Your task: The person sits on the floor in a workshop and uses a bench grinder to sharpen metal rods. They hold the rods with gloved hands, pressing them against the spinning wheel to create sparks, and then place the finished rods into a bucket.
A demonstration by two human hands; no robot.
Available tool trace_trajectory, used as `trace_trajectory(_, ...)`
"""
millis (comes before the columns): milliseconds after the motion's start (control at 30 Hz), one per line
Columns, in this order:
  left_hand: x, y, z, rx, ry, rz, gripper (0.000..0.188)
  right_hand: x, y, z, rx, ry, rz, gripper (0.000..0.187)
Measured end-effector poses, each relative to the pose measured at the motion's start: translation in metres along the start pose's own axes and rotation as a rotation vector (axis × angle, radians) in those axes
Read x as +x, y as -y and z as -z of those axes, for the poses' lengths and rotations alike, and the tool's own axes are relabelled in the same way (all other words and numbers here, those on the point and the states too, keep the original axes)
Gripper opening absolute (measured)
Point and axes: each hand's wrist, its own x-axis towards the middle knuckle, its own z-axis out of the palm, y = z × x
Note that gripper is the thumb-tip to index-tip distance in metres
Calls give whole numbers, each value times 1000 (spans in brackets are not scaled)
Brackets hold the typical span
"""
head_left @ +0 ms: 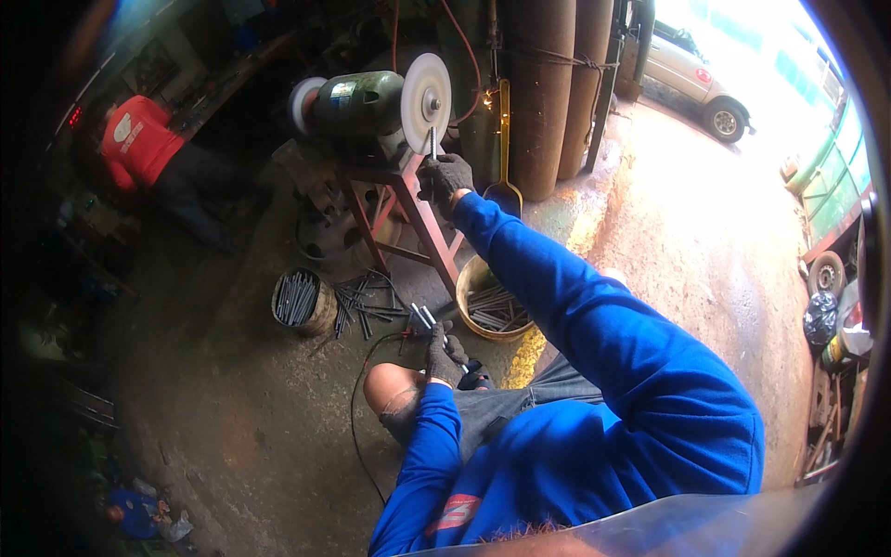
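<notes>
My right hand [445,179], in a dark glove, is stretched out and closed around a short metal rod [432,141]. The rod's upper end meets the lower face of a white grinding wheel [427,84] on a green bench grinder [357,105]; whether they touch is hard to tell. A few orange sparks show to the right of the wheel. Beside my bent knee, my gloved left hand [445,355] is closed on several metal rods [423,317], whose bright ends stick out above the fingers.
The grinder stands on a red metal stand [418,209]. Buckets of rods flank it: a dark one [325,311] and a yellowish one [467,320]. Loose rods [367,304] and a black cable [355,418] lie on the floor. Tall brown cylinders [543,102] stand behind; a person in red [148,144] bends far left.
</notes>
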Motion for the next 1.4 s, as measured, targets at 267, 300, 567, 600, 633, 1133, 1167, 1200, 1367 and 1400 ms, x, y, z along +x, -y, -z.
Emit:
trace_trajectory(267,4,1,-1,-2,27,-12,25,16,-10,-2,-97,-105,56,20)
trace_trajectory(300,3,0,0,-2,13,-19,25,12,-11,-6,-75,-85,23,20)
trace_trajectory(567,3,0,1,3,15,3,26,7,-6,-5,-165,-99,43,20)
trace_trajectory(600,3,-1,2,1,9,0,26,4,-5,-8,-186,-118,57,20)
trace_trajectory(633,3,-1,3,-1,3,-3,26,1,-5,-9,-208,-138,70,20)
trace_trajectory(1133,2,-3,8,6,-16,-25,28,-11,-3,8,-101,-67,137,17)
trace_trajectory(1167,1,-3,9,6,-16,-32,28,-8,-8,10,-258,25,228,13)
trace_trajectory(1200,1,-3,9,7,-10,-35,28,-1,-15,14,-230,102,209,10)
trace_trajectory(1367,7,0,-6,16,32,23,27,60,-46,55,-417,290,436,4)
trace_trajectory(1400,6,-1,-3,11,25,11,27,55,-47,50,-702,299,561,5)
